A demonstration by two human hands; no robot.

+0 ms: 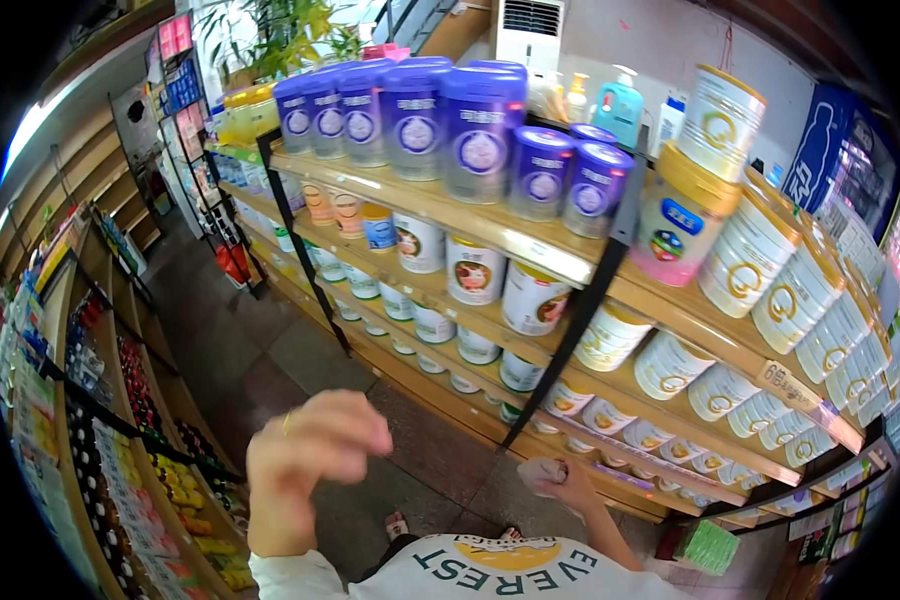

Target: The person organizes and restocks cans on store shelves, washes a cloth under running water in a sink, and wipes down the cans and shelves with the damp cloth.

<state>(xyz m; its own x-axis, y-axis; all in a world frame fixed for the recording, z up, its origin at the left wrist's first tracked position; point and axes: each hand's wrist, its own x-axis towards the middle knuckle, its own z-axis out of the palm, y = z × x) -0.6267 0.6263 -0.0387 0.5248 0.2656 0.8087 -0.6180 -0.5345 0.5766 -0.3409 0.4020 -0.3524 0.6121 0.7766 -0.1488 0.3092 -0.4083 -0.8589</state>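
Note:
My left hand [315, 450] is raised over the floor at the lower middle, its fingers curled and blurred, with a ring on one finger. No object shows in it. Lower and to the right, my right hand [562, 482] is closed on a crumpled greyish-white cloth [540, 476], in front of the lower shelves. Neither hand touches the shelves. Purple-lidded canisters [482, 135] stand on the top shelf [420, 195], beyond the hands. White tins with gold rims [750, 262] stand at the right, beside a gold-lidded pink canister [678, 215].
Black uprights [570, 350] divide the wooden shelving. Another stocked shelf unit [110, 400] curves along the left, with floor tiles [220, 345] between. A green packet [708, 547] lies low at the right. Pump bottles [620, 108] and a white appliance [530, 35] stand behind the top shelf.

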